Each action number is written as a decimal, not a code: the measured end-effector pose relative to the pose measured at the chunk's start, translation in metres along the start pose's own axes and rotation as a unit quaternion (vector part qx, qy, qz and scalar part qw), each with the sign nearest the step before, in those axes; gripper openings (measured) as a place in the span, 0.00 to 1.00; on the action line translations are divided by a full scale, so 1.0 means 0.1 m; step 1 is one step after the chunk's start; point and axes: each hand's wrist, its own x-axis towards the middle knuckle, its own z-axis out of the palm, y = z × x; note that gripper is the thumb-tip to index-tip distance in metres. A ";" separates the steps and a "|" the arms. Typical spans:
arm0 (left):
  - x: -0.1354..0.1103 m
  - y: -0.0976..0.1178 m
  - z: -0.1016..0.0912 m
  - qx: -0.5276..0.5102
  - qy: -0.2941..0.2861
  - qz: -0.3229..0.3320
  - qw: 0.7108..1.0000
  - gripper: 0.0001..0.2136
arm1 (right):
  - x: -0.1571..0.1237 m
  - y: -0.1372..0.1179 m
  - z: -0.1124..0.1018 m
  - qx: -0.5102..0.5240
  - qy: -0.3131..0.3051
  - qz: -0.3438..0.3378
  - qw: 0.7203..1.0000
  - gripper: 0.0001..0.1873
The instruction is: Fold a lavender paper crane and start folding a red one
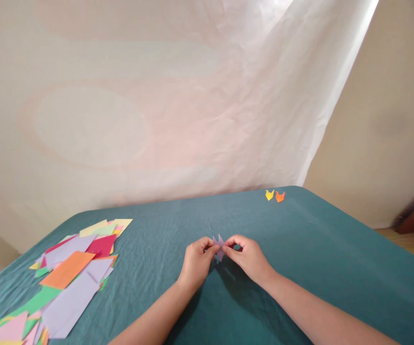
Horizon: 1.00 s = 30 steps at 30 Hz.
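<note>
A small piece of folded purple paper (219, 243), with two pointed tips standing up, is held between my hands above the middle of the table. My left hand (199, 256) pinches its left side between thumb and fingers. On the other side, my right hand (246, 256) grips the right edge in the same way. Fingertips cover part of the folds. Something small and pale blue shows just beneath the paper, too small to make out.
Loose sheets of coloured paper (69, 268) lie in a spread heap on the left. A yellow origami bird (269, 195) and an orange origami bird (280, 197) stand near the far edge of the table's green cloth (149, 249). Behind hangs a pale sheet (178, 105).
</note>
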 end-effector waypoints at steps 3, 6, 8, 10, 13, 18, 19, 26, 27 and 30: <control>0.01 -0.01 -0.03 0.013 -0.002 0.002 1.000 0.11 | 0.01 0.02 -0.01 0.029 -0.013 0.014 0.999 0.10; 0.01 -0.01 -0.04 0.023 -0.011 -0.001 1.000 0.11 | 0.01 0.04 -0.01 0.045 -0.033 0.021 0.998 0.12; 0.01 -0.01 -0.03 0.024 -0.014 -0.003 1.000 0.11 | 0.01 0.04 -0.02 0.044 -0.036 0.021 0.998 0.12; 0.00 0.00 -0.01 0.001 -0.016 -0.006 1.000 0.11 | 0.01 0.03 -0.01 0.036 -0.028 0.019 0.999 0.11; 0.00 0.01 0.02 -0.098 -0.040 -0.034 0.994 0.11 | 0.00 0.00 -0.01 0.017 -0.008 0.019 1.000 0.10; 0.01 0.00 0.03 -0.209 -0.072 -0.109 0.969 0.16 | 0.00 -0.01 -0.02 0.023 -0.012 0.025 0.999 0.09; 0.01 -0.01 0.03 -0.224 -0.068 -0.119 0.965 0.16 | 0.01 -0.01 -0.03 0.029 -0.015 0.028 0.999 0.10; 0.02 0.00 0.00 -0.336 -0.037 -0.180 0.924 0.16 | -0.01 0.01 0.00 0.050 -0.063 0.036 0.996 0.13; 0.02 0.00 0.01 -0.343 -0.033 -0.183 0.921 0.16 | -0.01 0.01 0.01 0.045 -0.066 0.032 0.996 0.12; 0.01 -0.01 0.02 -0.341 -0.036 -0.175 0.923 0.16 | -0.03 0.01 0.03 0.030 -0.067 0.014 0.997 0.11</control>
